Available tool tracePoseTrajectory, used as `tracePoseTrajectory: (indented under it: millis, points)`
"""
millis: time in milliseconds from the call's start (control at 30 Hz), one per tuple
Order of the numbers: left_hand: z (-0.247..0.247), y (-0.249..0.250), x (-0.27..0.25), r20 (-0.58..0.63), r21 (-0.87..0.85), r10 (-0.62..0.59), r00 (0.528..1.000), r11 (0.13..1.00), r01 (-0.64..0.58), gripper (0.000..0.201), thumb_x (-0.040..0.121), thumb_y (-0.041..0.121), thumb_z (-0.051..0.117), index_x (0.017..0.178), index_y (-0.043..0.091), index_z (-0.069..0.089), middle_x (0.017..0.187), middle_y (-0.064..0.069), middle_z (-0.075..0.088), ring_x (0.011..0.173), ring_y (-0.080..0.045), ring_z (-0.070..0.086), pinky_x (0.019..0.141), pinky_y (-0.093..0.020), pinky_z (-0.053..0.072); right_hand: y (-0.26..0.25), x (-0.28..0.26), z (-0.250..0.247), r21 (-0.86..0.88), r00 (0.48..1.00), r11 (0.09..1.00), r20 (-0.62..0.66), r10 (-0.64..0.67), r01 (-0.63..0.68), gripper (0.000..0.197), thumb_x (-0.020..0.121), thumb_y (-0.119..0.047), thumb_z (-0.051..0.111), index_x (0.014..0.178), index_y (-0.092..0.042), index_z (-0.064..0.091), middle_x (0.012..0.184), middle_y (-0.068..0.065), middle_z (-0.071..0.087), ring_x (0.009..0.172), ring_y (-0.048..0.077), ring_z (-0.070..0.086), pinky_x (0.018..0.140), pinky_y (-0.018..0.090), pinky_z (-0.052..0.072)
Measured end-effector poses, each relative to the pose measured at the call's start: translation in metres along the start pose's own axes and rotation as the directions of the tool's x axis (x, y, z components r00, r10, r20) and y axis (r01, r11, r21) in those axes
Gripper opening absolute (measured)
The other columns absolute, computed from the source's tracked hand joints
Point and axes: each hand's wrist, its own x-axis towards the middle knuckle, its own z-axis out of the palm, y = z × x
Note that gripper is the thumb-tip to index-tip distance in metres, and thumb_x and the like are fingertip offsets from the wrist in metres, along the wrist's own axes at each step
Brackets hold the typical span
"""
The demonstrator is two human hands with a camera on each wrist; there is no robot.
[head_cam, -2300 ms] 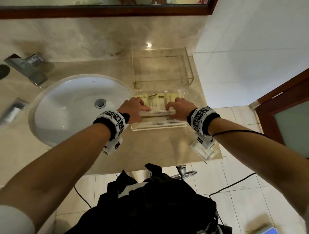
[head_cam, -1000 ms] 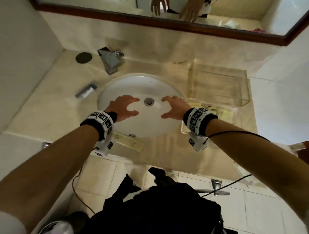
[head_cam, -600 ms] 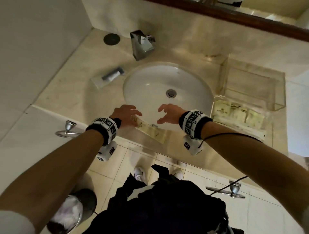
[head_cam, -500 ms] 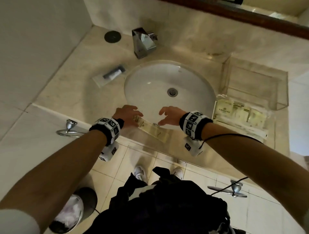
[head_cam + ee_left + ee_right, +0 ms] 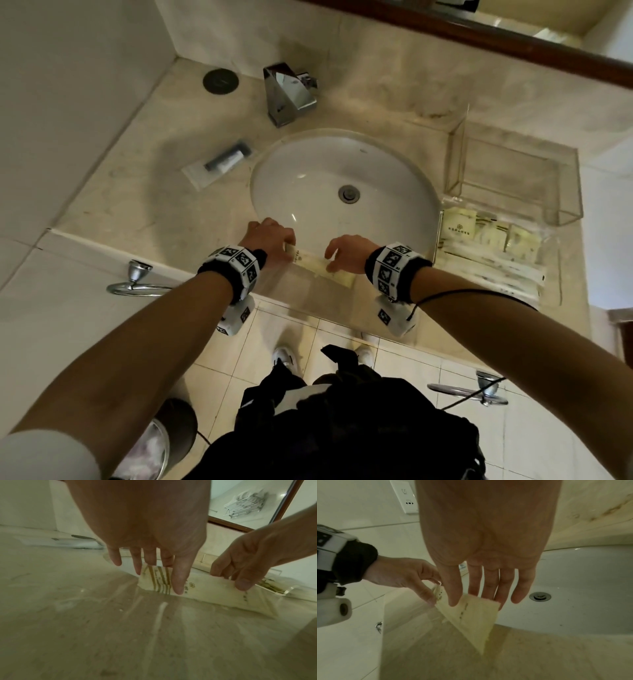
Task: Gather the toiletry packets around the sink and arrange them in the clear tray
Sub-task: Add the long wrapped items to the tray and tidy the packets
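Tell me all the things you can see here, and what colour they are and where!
long packet: one, pale yellow, on the counter's front edge before the sink, pinched at both ends
sink: one, white, set in the counter's middle
tap: one, shiny silver, behind the sink
round cap: one, dark, back left corner of the counter
wrapped tube: one, dark and white in clear wrap, left of the sink
clear tray: one, see-through, right of the sink, holding pale yellow packets
clear box: one, see-through, behind the tray
counter: one, beige marble
left hand: one, pinching the packet's left end
right hand: one, pinching its right end
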Motion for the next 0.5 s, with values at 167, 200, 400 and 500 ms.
tracePoseTrajectory:
  millis: [167,200,400,500]
  points:
    - [-0.014,-0.002,0.003,-0.041,-0.034,-0.023,0.999,0.999,0.021,0.026,0.087,0.039,0.059,0.109,0.026,0.066,0.115,-0.006,0.059,0.115,-0.022,0.048,0.105,-0.038,0.029,-0.006,0.0,-0.005,-0.037,0.999,0.999,-0.046,-0.008,0.007,0.028,0.088,-0.029,0.066,0.115,-0.021,0.064,0.122,0.004,0.061,0.111,0.025,0.057,0.087,0.031,0.044]
    - [-0.017,-0.003,0.004,-0.064,-0.035,-0.017,0.998,0.999,0.015,0.027,0.087,0.04,0.059,0.109,0.027,0.067,0.113,-0.005,0.061,0.115,-0.022,0.049,0.104,-0.038,0.029,-0.008,0.001,-0.006,-0.026,0.998,1.0,-0.063,-0.006,0.004,0.026,0.088,-0.029,0.065,0.114,-0.022,0.065,0.121,0.004,0.062,0.109,0.025,0.057,0.088,0.032,0.045]
    - [-0.032,-0.015,0.002,-0.03,-0.141,-0.01,1.0,0.99,0.005,0.026,0.089,0.043,0.057,0.105,0.027,0.069,0.109,0.001,0.069,0.105,-0.021,0.06,0.1,-0.037,0.036,-0.016,0.001,-0.016,0.038,0.989,0.999,-0.149,0.0,0.006,0.02,0.092,-0.027,0.056,0.11,-0.026,0.065,0.114,0.001,0.066,0.101,0.023,0.061,0.085,0.032,0.048]
    - [-0.036,-0.023,0.001,-0.046,-0.182,-0.021,0.999,0.983,0.012,0.023,0.089,0.038,0.058,0.104,0.024,0.069,0.107,-0.002,0.07,0.1,-0.022,0.062,0.093,-0.033,0.044,-0.022,0.003,-0.018,0.078,0.986,0.997,-0.166,-0.001,0.014,0.02,0.091,-0.027,0.055,0.109,-0.028,0.065,0.111,-0.001,0.067,0.099,0.021,0.062,0.084,0.03,0.048]
